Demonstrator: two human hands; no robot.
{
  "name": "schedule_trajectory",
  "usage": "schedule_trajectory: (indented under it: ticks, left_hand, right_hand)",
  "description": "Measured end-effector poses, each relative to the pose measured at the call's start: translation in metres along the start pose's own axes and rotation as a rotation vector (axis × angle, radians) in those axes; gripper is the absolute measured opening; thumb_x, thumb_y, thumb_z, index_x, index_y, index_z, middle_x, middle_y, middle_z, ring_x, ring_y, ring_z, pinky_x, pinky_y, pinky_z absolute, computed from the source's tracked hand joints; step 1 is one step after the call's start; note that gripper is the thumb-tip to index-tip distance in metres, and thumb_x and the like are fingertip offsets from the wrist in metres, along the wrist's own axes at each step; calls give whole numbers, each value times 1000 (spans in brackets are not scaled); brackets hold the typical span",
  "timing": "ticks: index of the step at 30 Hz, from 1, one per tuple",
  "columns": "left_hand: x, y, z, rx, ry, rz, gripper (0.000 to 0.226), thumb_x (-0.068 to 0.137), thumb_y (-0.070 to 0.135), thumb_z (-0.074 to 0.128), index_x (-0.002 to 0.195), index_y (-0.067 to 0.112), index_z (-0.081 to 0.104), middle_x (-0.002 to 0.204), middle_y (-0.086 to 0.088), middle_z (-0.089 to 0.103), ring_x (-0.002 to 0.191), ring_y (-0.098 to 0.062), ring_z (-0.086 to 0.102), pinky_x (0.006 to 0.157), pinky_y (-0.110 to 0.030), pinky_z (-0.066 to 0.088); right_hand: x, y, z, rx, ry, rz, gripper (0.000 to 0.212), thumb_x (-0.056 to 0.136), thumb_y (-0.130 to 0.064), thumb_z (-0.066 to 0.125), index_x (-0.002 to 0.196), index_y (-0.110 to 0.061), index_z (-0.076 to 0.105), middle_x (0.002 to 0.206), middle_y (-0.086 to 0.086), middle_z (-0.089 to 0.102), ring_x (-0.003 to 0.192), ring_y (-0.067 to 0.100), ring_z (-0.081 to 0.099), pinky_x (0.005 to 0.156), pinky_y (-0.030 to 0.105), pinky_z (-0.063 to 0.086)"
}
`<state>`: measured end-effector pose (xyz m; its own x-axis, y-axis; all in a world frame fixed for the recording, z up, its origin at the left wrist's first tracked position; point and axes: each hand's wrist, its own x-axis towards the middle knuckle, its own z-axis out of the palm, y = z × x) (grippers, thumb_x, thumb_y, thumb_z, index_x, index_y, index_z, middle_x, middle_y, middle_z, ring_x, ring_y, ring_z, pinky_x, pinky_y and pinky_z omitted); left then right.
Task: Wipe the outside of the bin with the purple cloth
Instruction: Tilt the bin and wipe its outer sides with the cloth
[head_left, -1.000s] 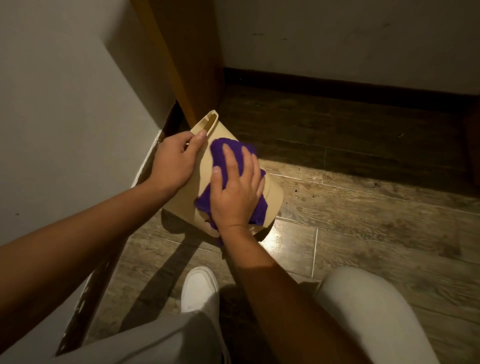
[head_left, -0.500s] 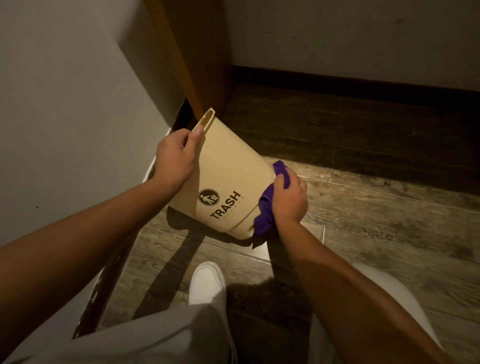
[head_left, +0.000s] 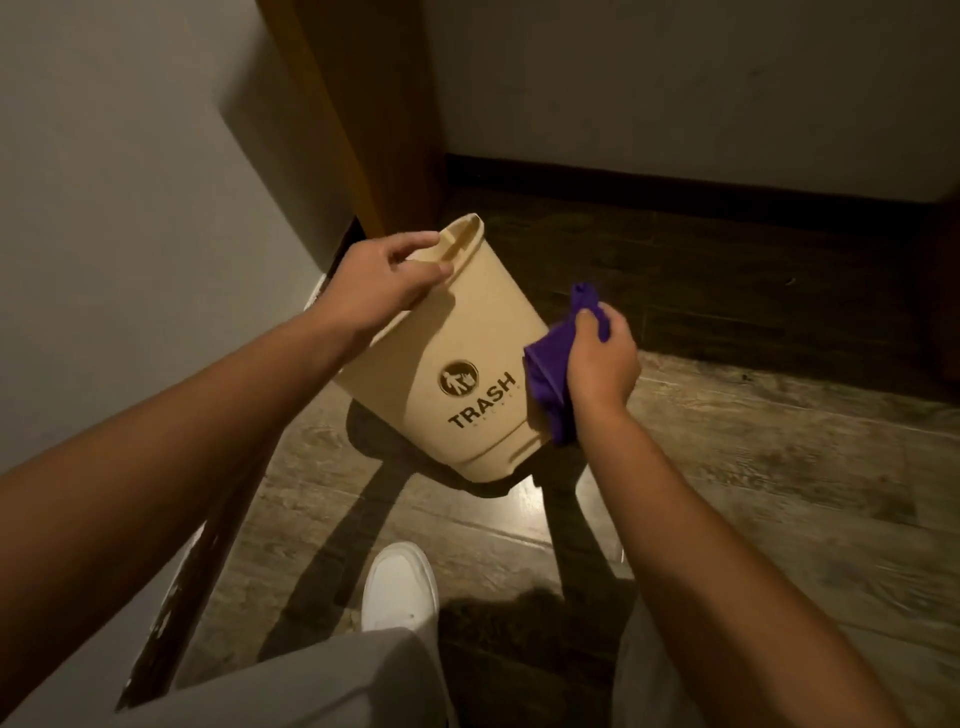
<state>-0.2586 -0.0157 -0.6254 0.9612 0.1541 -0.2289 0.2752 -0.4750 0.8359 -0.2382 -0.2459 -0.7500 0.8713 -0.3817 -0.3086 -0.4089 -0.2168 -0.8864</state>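
Head view: wood-grain plank floor (head_left: 727, 467), pale walls, dark baseboard (head_left: 675, 202). Tan plastic bin (head_left: 467, 338) marked TRASH, tilted, base on floor. Left hand (head_left: 379, 280) fingers curled over rim. Right hand (head_left: 597, 364) fingers closed around bunched purple cloth (head_left: 545, 374) against bin's side.

On the side of the beige plastic bin (head_left: 467, 332) you can read the dark word "TRASH" (head_left: 483, 400) in capitals. Above it sits a round dark emblem (head_left: 459, 378) with a pale figure. The smaller line beneath the word is too fine to read.
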Motion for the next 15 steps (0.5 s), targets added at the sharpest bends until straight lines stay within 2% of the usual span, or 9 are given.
schedule_trajectory:
  ticks: [2,3,5,7,8,11,12,15]
  left_hand:
    - [-10,-3,-1,115,-52,69,51,90,46,70,139,38,57,115,10,66,98,-4,65,80,-24,51]
    - [-19,-10,2,215,-87,89,49,95,44,65,141,34,56,116,10,67,102,-7,65,85,-28,51]
    - [-34,-29,14,339,-161,114,32,103,34,54,131,24,65,113,6,71,101,-14,68,90,-38,56]
    - [-46,-41,29,300,-170,100,28,106,32,47,118,21,71,99,3,75,90,-13,72,84,-44,60]
    - [-49,-44,35,311,-158,117,32,106,38,45,117,21,70,96,2,76,87,-11,72,82,-44,61]
    - [-55,-51,50,529,-305,218,65,94,71,39,135,23,57,101,3,74,89,-11,70,81,-40,60]
    - [-57,-56,53,622,-350,267,71,91,75,42,139,24,52,103,3,73,88,-12,69,80,-38,59]
    - [-57,-66,52,766,-309,452,45,102,47,49,139,22,52,97,-2,74,81,-19,70,75,-40,58]
  right_hand:
    - [-4,7,3,17,15,-1,39,104,-45,50,140,-32,55,121,-5,64,99,13,64,77,31,53]
    - [-7,11,5,24,16,1,40,104,-44,50,141,-31,56,124,-3,64,106,17,64,85,36,54]
    - [-11,18,10,57,8,-4,40,104,-43,52,141,-29,57,128,-1,65,112,19,62,93,39,53]
    - [-17,19,16,84,11,8,40,103,-41,54,141,-28,59,130,0,66,109,17,61,90,35,51]
    - [-18,18,19,97,18,15,40,103,-40,55,141,-27,59,130,0,66,105,15,59,86,32,48]
    - [-24,8,29,138,5,-7,40,102,-43,56,140,-28,59,128,-2,66,100,10,58,76,24,45]
    - [-26,5,31,143,-16,-30,41,101,-44,56,139,-29,59,126,-4,66,102,9,60,77,24,49]
    - [-28,-2,32,166,-45,-45,40,101,-44,56,139,-30,60,119,-9,65,104,11,64,80,27,54]
